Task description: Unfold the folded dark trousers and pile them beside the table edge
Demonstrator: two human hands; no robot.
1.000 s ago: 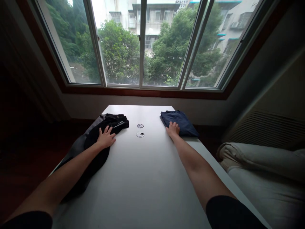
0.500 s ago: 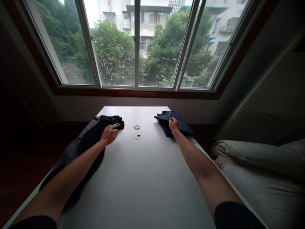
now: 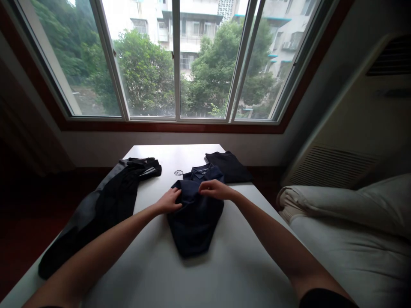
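Observation:
A navy collared shirt [image 3: 194,226] lies bunched over the middle of the white table [image 3: 144,261], its collar toward the window. My left hand [image 3: 169,201] touches the shirt's left edge, fingers apart and lying on the cloth. With fingers pinched together, my right hand [image 3: 213,189] grips the shirt near its middle, just below the collar. Behind it, at the table's right edge, sits a folded black garment [image 3: 229,167]. Black and grey clothes [image 3: 117,199] with white stripes are spread along the table's left side.
A round table insert [image 3: 178,173] shows left of the collar. Past the far end are a wall and a wide window [image 3: 175,124]. A light padded couch [image 3: 346,231] stands along the right side, with a vented unit [image 3: 334,164] behind it.
The navy shirt has come from the right-hand pile to the table's middle with my right hand. That pile now shows black cloth on top. My left hand has moved right, from the black clothes to the shirt.

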